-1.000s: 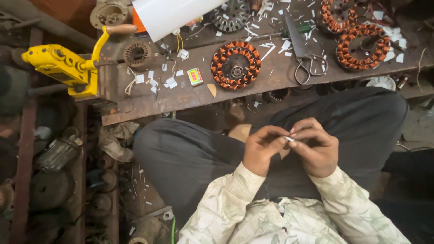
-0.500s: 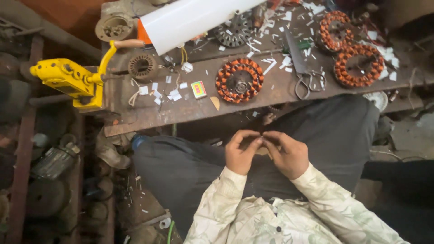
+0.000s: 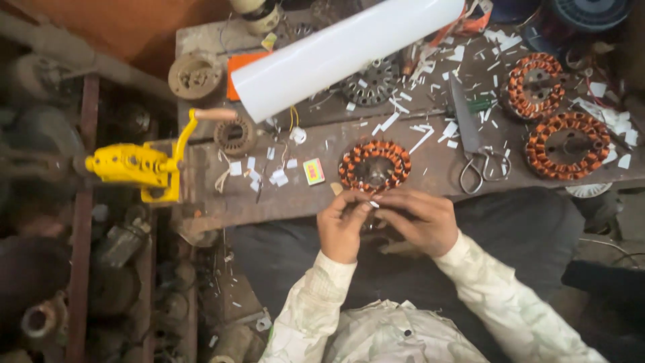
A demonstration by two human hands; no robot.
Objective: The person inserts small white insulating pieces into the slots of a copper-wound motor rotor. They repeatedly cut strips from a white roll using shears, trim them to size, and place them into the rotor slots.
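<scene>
At the near edge of the scarred metal bench (image 3: 430, 176), the left hand (image 3: 341, 228) and right hand (image 3: 418, 218) are pinching closed on a small white paper slip (image 3: 373, 204), presumably readying it for the copper-wound round stator (image 3: 374, 165) just beyond.

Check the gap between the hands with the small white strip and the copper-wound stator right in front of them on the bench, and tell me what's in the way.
Nothing visible. The left hand and right hand pinch the small white strip just at the near edge of the copper-wound stator. The small card lies off to the left, the scissors to the right.
</scene>
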